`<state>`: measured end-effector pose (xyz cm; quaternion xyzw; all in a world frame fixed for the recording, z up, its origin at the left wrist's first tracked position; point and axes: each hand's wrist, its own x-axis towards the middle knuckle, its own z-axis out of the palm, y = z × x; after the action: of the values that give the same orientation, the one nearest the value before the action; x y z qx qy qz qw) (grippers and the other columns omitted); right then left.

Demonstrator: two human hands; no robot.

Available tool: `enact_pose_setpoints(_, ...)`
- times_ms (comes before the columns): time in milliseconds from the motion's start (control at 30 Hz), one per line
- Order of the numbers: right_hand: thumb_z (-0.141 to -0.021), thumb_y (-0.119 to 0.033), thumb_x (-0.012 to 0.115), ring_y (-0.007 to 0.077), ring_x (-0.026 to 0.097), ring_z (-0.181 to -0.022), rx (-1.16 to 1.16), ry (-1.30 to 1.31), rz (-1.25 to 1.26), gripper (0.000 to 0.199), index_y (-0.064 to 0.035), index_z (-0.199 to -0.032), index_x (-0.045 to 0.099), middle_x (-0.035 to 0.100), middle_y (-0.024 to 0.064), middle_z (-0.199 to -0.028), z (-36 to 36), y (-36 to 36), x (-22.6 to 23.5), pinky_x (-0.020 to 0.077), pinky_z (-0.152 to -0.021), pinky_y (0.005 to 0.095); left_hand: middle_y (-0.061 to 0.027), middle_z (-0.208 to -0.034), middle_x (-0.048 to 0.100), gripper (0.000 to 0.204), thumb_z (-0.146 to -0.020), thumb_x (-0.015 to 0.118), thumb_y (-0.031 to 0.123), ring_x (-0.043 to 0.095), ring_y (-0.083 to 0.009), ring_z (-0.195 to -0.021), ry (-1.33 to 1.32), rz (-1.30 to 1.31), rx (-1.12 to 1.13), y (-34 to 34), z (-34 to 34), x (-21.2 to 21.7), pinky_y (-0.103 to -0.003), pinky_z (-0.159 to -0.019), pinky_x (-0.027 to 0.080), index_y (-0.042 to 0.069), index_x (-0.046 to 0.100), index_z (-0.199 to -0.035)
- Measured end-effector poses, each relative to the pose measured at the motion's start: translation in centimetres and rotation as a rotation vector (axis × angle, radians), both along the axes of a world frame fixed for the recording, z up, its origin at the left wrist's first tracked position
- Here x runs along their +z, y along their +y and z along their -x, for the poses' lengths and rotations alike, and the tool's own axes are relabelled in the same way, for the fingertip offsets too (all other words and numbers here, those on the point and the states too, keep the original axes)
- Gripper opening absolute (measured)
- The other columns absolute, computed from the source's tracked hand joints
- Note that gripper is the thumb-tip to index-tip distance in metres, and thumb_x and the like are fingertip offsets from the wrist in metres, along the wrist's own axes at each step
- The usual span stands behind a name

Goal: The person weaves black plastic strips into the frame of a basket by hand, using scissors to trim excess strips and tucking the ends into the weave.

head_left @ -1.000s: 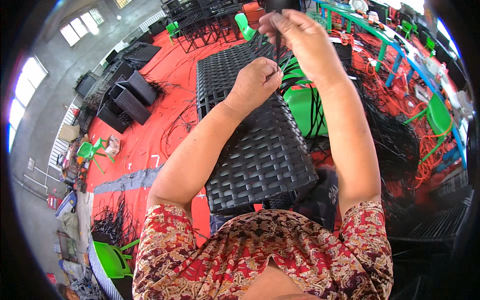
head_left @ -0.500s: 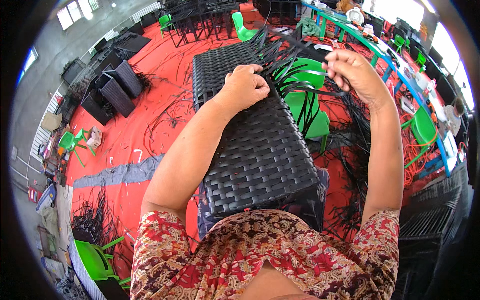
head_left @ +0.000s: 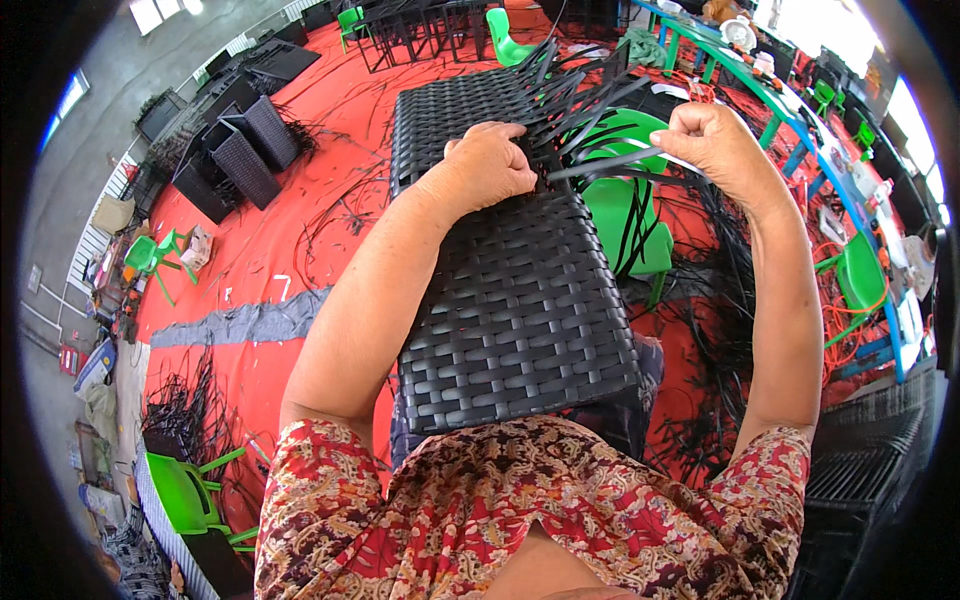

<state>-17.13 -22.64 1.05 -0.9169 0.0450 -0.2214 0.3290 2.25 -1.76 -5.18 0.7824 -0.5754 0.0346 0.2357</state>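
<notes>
Across my lap lies a long black woven panel (head_left: 515, 320), made of flat plastic-looking strips in a tight over-and-under weave. My left hand (head_left: 487, 168) rests on it, fingers curled down at the edge of the finished weave; what they grip is hidden. To the right, my right hand (head_left: 703, 140) pinches a flat black strip (head_left: 615, 162) between thumb and fingers. That strip runs fairly straight from the weave beside my left hand. Several loose strip ends (head_left: 570, 95) fan out from the panel's far right side, and others hang down over a green chair.
A green chair (head_left: 628, 220) stands close to the panel's right side. Cut black strips (head_left: 725, 270) litter the red floor covering (head_left: 345, 185). Dark woven furniture pieces (head_left: 240, 150) stand at left. A long blue-green table (head_left: 775, 95) lines the right, beside orange cords (head_left: 845, 330).
The strip at my right hand, curved and loose before, now stretches nearly straight from the weave. My right hand has closed into a tighter pinch. My left hand stays about where it was.
</notes>
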Motion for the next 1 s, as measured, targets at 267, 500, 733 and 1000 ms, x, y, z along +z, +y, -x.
enact_pose_setpoints(267, -0.077, -0.017, 0.064, 0.0038, 0.032, -0.051, 0.021, 0.033, -0.045, 0.031, -0.0084, -0.055, 0.044, 0.035, -0.0071, -0.054, -1.3, -0.4, -0.3, 0.0253, -0.047, 0.0249, -0.0265, -0.141, 0.029, 0.023, -0.08, 0.064, 0.028, 0.031, -0.0366, -0.13, 0.179, -0.06, -0.086, 0.4, -0.5, -0.2, -0.039, -0.105, 0.026, 0.008, 0.071, -0.087)
enact_pose_setpoints(500, -0.076, -0.016, 0.064, 0.0035, 0.032, -0.05, 0.052, 0.082, -0.074, 0.032, -0.0095, -0.054, 0.043, 0.034, -0.0077, -0.053, -2.4, 1.5, -0.9, 0.0262, -0.046, 0.0248, -0.0274, -0.142, 0.027, 0.019, -0.078, 0.065, 0.02, 0.041, -0.0305, -0.123, 0.293, 0.004, -0.093, 0.0, -0.8, -0.5, -0.034, -0.1, 0.032, 0.005, 0.07, -0.088)
enact_pose_setpoints(733, -0.077, -0.02, 0.067, 0.0174, 0.054, -0.07, -0.168, -0.355, 0.551, 0.016, -0.006, -0.074, 0.061, 0.056, 0.0032, -0.071, -2.0, 1.7, -1.2, 0.043, -0.065, 0.0328, -0.0226, -0.136, 0.04, 0.01, -0.072, 0.064, 0.008, 0.05, -0.0217, -0.111, 0.683, 0.092, -0.106, -1.1, 0.6, 0.9, -0.031, -0.092, 0.035, 0.0, 0.068, -0.071)
enact_pose_setpoints(1000, -0.084, -0.024, 0.058, 0.0262, 0.043, -0.12, -0.059, -0.381, 0.744, 0.019, -0.0074, -0.084, 0.068, 0.056, 0.0078, -0.119, -6.7, 7.5, -2.4, 0.0261, -0.102, 0.046, -0.0093, -0.109, 0.061, 0.019, -0.077, 0.06, 0.007, 0.055, -0.0148, -0.099, 1.121, 0.449, -0.274, -1.0, -0.6, 0.9, -0.028, -0.09, 0.04, -0.005, 0.066, -0.09)
